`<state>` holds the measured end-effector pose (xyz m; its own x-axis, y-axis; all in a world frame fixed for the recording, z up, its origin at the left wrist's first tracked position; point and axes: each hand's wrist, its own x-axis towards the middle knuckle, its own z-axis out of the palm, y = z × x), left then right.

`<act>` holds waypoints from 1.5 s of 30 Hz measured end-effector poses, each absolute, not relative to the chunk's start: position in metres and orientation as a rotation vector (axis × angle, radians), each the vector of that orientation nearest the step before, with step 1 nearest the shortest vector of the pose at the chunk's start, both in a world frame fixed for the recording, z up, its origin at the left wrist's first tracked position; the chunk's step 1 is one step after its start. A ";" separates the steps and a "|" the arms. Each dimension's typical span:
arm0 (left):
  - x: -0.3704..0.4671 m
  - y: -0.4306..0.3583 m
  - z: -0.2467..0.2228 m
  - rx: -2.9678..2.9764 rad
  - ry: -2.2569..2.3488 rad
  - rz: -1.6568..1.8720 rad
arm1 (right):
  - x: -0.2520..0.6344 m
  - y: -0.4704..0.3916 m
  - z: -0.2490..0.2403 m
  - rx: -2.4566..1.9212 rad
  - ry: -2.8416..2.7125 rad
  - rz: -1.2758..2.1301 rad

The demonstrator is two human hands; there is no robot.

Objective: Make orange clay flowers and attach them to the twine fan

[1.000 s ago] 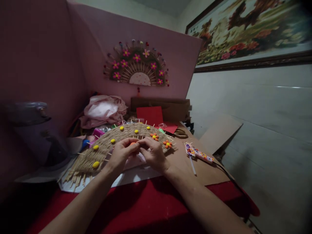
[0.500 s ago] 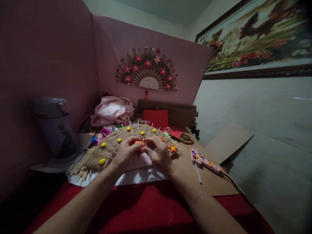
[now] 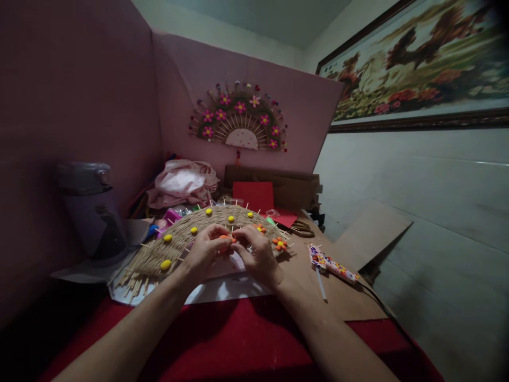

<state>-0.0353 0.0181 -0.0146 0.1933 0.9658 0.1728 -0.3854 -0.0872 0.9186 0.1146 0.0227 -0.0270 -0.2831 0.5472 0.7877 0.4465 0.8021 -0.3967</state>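
My left hand (image 3: 204, 249) pinches a lump of orange modelling clay (image 3: 226, 242) between thumb and fingers. Against the clay's right side, my right hand (image 3: 257, 254) has its thumb and forefinger closed on it too. Both hands hover over the lower middle of a fan-shaped piece (image 3: 181, 226) wound with twine over thin wooden sticks. Yellow clay dots (image 3: 167, 237) are spread along the twine. At its right end sits a flower (image 3: 280, 243) with orange petals round a yellow centre; another orange-petalled flower (image 3: 260, 228) is partly covered by my right hand.
A flower-patterned glue gun (image 3: 332, 265) lies on the cardboard (image 3: 358, 305) at right, its cord trailing off. A lidded tumbler (image 3: 93, 212) stands at left. Crumpled pink cloth (image 3: 185, 183) and red card (image 3: 254, 195) lie behind. A finished-looking fan (image 3: 240, 119) hangs on the pink panel.
Both hands stay at almost the same spot, fingers shifting slightly around the orange clay. The view has tilted a little, and more of the flower behind my right hand shows.
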 end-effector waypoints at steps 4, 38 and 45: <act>-0.035 0.017 -0.013 1.128 0.709 1.285 | 0.117 0.024 -0.026 -0.720 -1.963 0.149; -0.033 0.014 -0.009 1.046 0.731 1.293 | 0.115 0.021 -0.027 -0.710 -1.926 0.307; -0.035 0.010 -0.006 1.025 0.665 1.248 | 0.116 0.024 -0.027 -0.710 -1.875 0.385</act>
<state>-0.0349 0.0104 -0.0061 0.2294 0.9661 0.1180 -0.4412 -0.0048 0.8974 0.1156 0.0235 -0.0269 -0.2772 0.6325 0.7233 0.2964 0.7724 -0.5618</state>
